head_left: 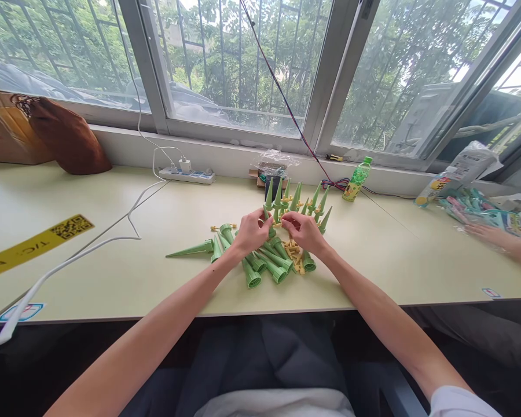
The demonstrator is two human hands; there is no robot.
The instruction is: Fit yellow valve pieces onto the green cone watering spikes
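My left hand [252,233] is closed round a green plastic watering spike [267,214], its pointed end up. Close beside it, my right hand [304,233] has its fingers pinched at the spike, apparently on a small yellow valve piece [282,219]. Below both hands lie several loose green spikes [271,266], many with their open round ends facing me. A heap of small yellow pieces [296,255] rests under my right hand. Behind the hands, several spikes [295,198] stand upright, some with yellow pieces fitted on their sides.
A green drink bottle [356,179] stands at the back right, near a cable. Behind the upright spikes sits a small box with clear plastic [272,165]. A power strip [187,175] lies along the sill. At far right, another person's hand [488,234] touches bagged items [481,209].
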